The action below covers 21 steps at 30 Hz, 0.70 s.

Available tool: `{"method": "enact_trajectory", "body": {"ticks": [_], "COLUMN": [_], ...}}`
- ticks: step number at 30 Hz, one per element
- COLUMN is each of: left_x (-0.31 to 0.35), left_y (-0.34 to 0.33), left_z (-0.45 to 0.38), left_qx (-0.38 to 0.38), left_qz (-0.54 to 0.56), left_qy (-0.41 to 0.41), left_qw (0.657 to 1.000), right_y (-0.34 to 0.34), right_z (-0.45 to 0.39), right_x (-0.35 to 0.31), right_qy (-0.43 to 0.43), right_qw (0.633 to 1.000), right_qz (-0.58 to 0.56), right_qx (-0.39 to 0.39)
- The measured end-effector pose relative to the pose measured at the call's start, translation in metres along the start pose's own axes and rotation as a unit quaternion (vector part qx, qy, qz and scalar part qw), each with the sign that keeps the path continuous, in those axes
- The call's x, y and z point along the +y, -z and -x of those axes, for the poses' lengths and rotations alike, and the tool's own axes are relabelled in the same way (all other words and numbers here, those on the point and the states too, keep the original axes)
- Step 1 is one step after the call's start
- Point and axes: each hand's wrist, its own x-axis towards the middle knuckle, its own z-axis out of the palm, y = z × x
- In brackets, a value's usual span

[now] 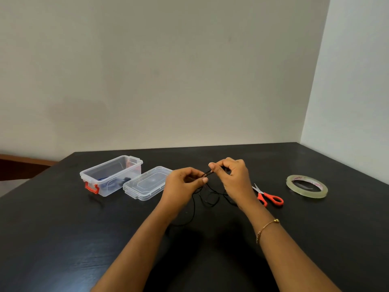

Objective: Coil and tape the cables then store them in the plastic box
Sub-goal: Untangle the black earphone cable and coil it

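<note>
We see 2 bare hands raised just above the dark table (63,239), working a thin black cable (207,174). The left hand (182,184) has its grip curled narrow, pinching one end of a short bunched length of the cable; the right hand (232,175) pinches the other end between thumb and fingertips. The loose remainder of the cable hangs from the hands and trails in slack loops on the table beneath and toward us. At left stands the clear plastic box (111,175), open, with an orange latch on its near end and dark and blue items inside that we cannot identify. Its clear lid (147,183) lies flat just beside it on the right. To the right of the hands lie orange-handled scissors (268,197), and further right, well apart, a roll of clear tape (307,186) lying flat. A thin bracelet (266,228) circles the right wrist.
</note>
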Motion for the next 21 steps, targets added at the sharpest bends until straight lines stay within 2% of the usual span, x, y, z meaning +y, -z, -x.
{"method": "enact_trajectory", "body": {"ticks": [2, 4, 6, 7, 9, 11, 13, 17, 21], "left_x": [0.002, 0.003, 0.004, 0.004, 0.009, 0.015, 0.018, 0.016, 0.016], "left_y": [0.004, 0.009, 0.016, 0.019, 0.027, 0.031, 0.032, 0.033, 0.038], "left_z": [-0.001, -0.001, -0.003, -0.003, 0.0, 0.002, 0.003, 0.001, 0.0], "left_qx": [-0.048, -0.114, -0.157, -0.179, -0.25, -0.316, -0.309, -0.223, -0.213], "left_qz": [-0.05, -0.142, -0.243, -0.254, -0.182, -0.091, -0.058, 0.014, 0.088], "left_qy": [0.009, 0.015, 0.017, 0.028, 0.076, 0.121, 0.138, 0.155, 0.185], "left_qw": [0.998, 0.983, 0.957, 0.95, 0.948, 0.937, 0.939, 0.962, 0.955], "right_y": [-0.001, -0.004, -0.005, -0.005, 0.0, 0.004, 0.003, 0.001, 0.008], "right_z": [0.001, 0.005, 0.007, 0.007, 0.004, 0.003, 0.005, 0.005, 0.002], "right_x": [0.002, 0.003, 0.003, 0.004, 0.006, 0.009, 0.01, 0.008, 0.006], "right_qy": [0.017, 0.071, 0.131, 0.142, 0.133, 0.125, 0.113, 0.058, -0.01], "right_qw": [0.999, 0.987, 0.968, 0.96, 0.948, 0.938, 0.929, 0.925, 0.925], "right_qz": [0.052, 0.143, 0.212, 0.235, 0.262, 0.29, 0.314, 0.32, 0.297], "right_qx": [-0.001, -0.005, 0.026, 0.058, 0.121, 0.145, 0.159, 0.199, 0.236]}}
